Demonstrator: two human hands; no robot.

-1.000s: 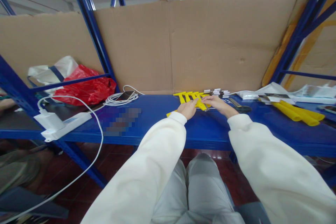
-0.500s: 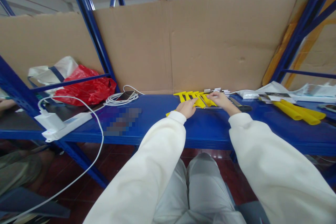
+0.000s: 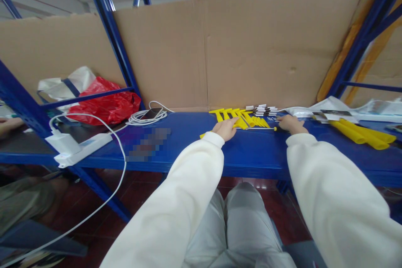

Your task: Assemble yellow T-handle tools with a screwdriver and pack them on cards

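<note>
A row of yellow T-shaped plastic tools (image 3: 248,118) lies on the blue shelf (image 3: 251,155) against the cardboard back. My left hand (image 3: 225,128) rests at the left end of the row. Its fingers are curled over one yellow tool, whose tip (image 3: 202,136) sticks out beside the wrist. My right hand (image 3: 290,124) lies on the shelf to the right of the row, fingers curled under, and what they hold is hidden. Small black-and-white pieces (image 3: 264,110) lie stacked behind the row.
Yellow tubes (image 3: 361,134) and papers (image 3: 329,106) lie at the right. A phone on coiled white cable (image 3: 147,116), a red bag (image 3: 103,102) and a white power strip with charger (image 3: 75,146) are at the left. Another person's hand (image 3: 9,125) shows at the far left edge.
My right hand has left the yellow tools and moved right along the shelf, over where a dark tool lay. More yellow tools now lie in the row. My left hand has stayed put.
</note>
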